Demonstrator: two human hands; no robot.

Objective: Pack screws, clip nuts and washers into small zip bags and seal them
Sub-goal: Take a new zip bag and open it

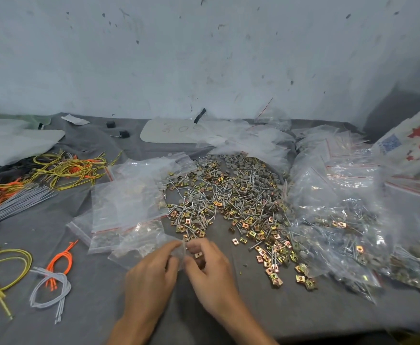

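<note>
A big loose heap of screws, gold clip nuts and grey washers (231, 197) covers the middle of the grey cloth. Near the front, both hands meet over a small clear zip bag (182, 252). My left hand (154, 272) pinches the bag's left side between thumb and fingers. My right hand (209, 265) pinches its right side, and a gold clip nut (198, 255) shows between the fingers. Empty zip bags (129, 195) lie stacked left of the heap. Filled bags (348, 235) are piled at the right.
Yellow, orange and grey cord bundles (54, 170) lie at the left, with smaller loops (52, 282) near the front left. A white board (169, 131) sits at the back by the wall. A printed sack (413, 150) stands far right.
</note>
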